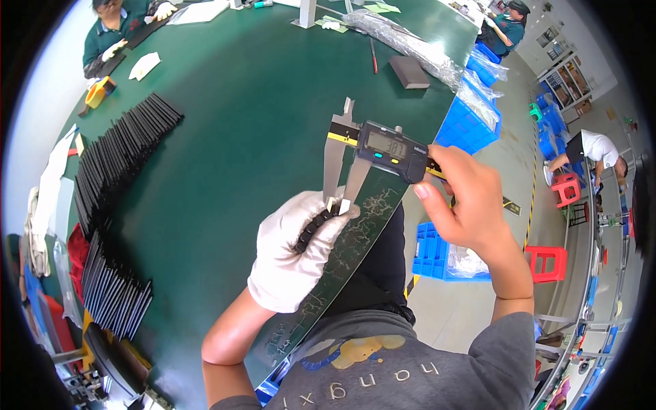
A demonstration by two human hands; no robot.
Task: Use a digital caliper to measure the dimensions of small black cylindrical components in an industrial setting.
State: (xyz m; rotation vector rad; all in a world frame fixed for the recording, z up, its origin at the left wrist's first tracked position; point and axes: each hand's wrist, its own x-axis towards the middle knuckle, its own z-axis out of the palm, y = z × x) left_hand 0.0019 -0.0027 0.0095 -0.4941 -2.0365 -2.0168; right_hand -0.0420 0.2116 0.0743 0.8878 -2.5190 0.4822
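Note:
My left hand (287,256), in a white glove, is closed around several small black pieces (313,229) in a row. Their exact kind is partly hidden by the fingers. A digital caliper (391,152) with a dark body and a small display is in my bare right hand (473,198), gripped near the end of its beam. The caliper's long jaws point down to the gloved fingertips and stand a little apart. Their tips meet the end of the row of black pieces, beside the left thumb.
Black rods (126,154) lie in a long curved row on the green table (225,116), at left. A tape dispenser (100,92), a dark block (409,72) and plastic wrap (403,42) lie farther off. Blue crates (471,117) stand along the right edge. Co-workers sit beyond.

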